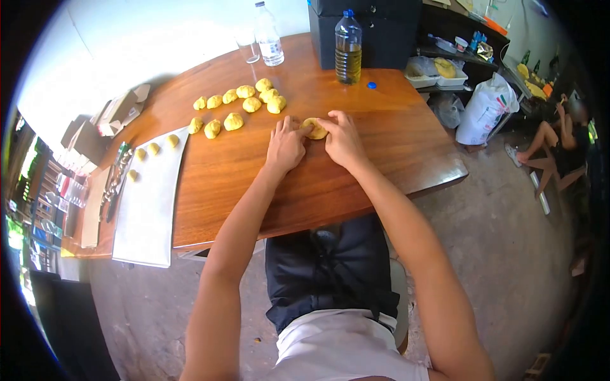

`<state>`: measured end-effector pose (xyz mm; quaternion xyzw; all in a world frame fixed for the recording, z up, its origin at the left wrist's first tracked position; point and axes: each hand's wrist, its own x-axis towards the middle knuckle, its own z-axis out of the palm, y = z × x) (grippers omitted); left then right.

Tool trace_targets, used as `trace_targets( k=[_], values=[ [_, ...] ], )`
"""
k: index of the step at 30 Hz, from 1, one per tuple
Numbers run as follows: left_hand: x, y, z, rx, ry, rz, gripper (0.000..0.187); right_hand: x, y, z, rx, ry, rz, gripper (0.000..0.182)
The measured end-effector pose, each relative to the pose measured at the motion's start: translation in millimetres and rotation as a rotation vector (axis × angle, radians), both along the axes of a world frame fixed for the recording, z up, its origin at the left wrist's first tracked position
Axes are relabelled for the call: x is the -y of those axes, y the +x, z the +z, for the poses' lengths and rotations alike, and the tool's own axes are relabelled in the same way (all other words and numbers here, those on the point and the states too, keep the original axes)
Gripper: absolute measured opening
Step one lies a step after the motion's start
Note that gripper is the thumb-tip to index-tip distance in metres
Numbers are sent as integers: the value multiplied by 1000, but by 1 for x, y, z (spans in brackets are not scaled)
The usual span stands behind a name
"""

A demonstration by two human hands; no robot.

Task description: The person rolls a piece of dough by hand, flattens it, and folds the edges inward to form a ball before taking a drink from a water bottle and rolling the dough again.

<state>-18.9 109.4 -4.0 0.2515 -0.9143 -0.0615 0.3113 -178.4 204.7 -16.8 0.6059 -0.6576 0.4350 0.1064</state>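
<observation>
A flattened round of yellow dough [314, 129] lies on the wooden table between my two hands. At its left edge, my left hand [286, 146] presses with the thumb and fingers. My right hand [344, 141] grips the opposite edge, fingers bent over it. Just beyond and to the left, several yellow dough lumps [234, 121] sit in loose rows on the tabletop. A white sheet [147, 209] on the left carries several smaller yellow balls [154, 148].
At the back stand an oil bottle [348, 54], a clear bottle [271, 41], a glass [248, 49] and a black box [391, 35]. A blue cap [372, 85] lies nearby. Cardboard boxes [121, 111] line the left edge. A white sack [486, 109] and a seated person [562, 136] are at right.
</observation>
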Motion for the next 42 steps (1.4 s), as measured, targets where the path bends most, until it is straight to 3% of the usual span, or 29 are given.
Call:
trace_targets(
  k=[5, 7, 12, 17, 23, 29, 31, 34, 38, 42],
  values=[
    [7, 10, -2, -107, -15, -35, 42, 1, 8, 6, -223, 128, -51, 39],
    [0, 13, 2, -313, 162, 209, 41, -5, 11, 11, -253, 203, -43, 35],
    [2, 12, -3, -142, 250, 260, 41, 6, 6, 13, -455, 150, -23, 32],
    [4, 13, -2, -85, 227, 124, 43, 4, 1, 9, -259, 107, 83, 33],
    [1, 24, 6, -57, 434, -122, 51, 1, -1, 10, -111, 149, 119, 37],
    [-16, 12, 10, -43, 213, -81, 62, -6, -1, 22, -102, 141, 128, 35],
    [-16, 8, 12, 9, 118, -29, 62, -8, -9, 27, 123, 120, 180, 38],
    [-13, 2, 7, -1, 36, -26, 61, -16, -6, 41, 173, 72, 154, 41],
    [-4, 6, -1, -24, 30, -63, 58, -14, -1, 25, -95, 129, 97, 41],
    [-8, 17, 6, -206, 194, -128, 49, -10, -7, 21, -215, 199, 59, 40]
  ],
)
